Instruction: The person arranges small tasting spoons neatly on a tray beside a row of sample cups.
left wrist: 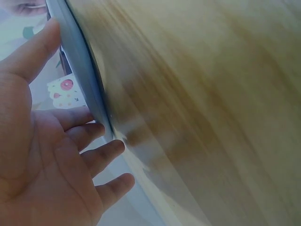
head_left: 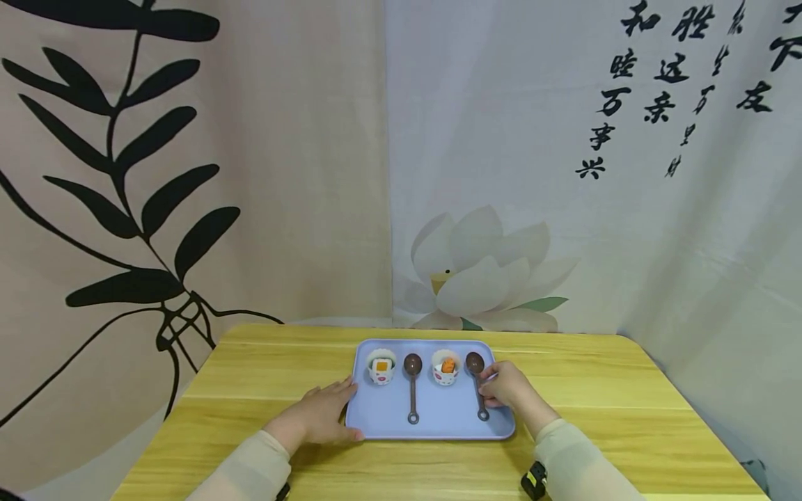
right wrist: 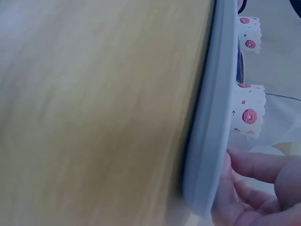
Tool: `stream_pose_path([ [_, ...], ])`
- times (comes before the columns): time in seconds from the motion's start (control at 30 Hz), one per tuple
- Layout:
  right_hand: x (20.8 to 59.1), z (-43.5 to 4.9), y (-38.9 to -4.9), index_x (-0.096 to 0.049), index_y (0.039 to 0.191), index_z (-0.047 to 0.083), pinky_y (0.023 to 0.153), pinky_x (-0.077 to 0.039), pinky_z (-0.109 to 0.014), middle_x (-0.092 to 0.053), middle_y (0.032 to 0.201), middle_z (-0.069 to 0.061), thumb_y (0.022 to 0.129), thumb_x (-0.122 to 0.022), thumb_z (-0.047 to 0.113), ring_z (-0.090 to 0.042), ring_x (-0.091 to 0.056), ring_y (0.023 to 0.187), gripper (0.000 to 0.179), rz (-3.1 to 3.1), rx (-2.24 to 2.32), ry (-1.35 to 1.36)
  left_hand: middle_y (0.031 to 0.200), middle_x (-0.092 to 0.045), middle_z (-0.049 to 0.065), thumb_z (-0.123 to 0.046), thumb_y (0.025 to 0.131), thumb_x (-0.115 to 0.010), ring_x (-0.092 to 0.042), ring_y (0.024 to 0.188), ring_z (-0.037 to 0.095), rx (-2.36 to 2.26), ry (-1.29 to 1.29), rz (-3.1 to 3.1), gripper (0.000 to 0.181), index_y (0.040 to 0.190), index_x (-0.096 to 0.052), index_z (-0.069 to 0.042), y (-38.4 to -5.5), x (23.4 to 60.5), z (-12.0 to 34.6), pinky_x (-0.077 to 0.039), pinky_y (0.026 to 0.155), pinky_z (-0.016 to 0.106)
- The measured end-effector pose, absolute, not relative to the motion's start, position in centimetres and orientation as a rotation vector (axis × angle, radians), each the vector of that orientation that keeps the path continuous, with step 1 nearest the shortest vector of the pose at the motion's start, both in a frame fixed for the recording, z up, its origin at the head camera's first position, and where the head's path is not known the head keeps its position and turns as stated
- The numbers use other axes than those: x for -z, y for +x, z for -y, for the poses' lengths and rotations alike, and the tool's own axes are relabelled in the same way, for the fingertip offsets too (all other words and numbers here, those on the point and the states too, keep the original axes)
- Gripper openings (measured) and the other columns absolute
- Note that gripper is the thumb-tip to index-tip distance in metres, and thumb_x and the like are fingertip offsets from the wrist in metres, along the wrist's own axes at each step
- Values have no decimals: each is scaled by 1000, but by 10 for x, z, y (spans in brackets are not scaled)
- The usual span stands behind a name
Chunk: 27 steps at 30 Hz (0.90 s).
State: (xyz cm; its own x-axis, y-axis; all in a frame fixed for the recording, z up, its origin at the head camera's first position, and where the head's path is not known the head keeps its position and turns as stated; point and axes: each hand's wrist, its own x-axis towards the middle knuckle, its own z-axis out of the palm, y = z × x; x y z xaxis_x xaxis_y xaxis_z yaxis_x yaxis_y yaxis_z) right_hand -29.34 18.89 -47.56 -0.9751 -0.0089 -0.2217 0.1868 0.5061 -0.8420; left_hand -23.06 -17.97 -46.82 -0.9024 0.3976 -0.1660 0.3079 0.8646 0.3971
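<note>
A lavender tray (head_left: 388, 430) lies on the wooden table with two brown spoons and two small paper cups on it. My left hand (head_left: 322, 412) rests at the tray's left side, fingers along the rim and thumb by the front corner; in the left wrist view the palm and spread fingers (left wrist: 106, 157) show. With its fingertips, my right hand (head_left: 509, 388) pinches the handle of the right spoon (head_left: 475, 363), whose bowl points away from me. The other spoon (head_left: 413, 383) lies between the cups. The left cup (head_left: 381, 376) holds a white and yellow piece, the right cup (head_left: 445, 376) an orange one.
The wooden table (head_left: 601, 396) extends on all sides of the tray. Behind it hangs a cloth backdrop (head_left: 313, 174) with black leaves, a lotus and written characters. Small black devices (head_left: 535, 480) sit at the wrists.
</note>
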Motion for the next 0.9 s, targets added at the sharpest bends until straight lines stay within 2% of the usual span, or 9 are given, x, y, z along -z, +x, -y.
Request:
stream_pose_path([
  [0.9,450,-197,-281,-62,111,-14,61,-61,-35,-64,80,-15,84,-66,-14,-22,-64,64,27,-2569,1505,96,162,-28,16,-60,80,-75,-29,147,38,-535,528,-2781,101,152,-39,0,-231,467,181,-22,115,64],
])
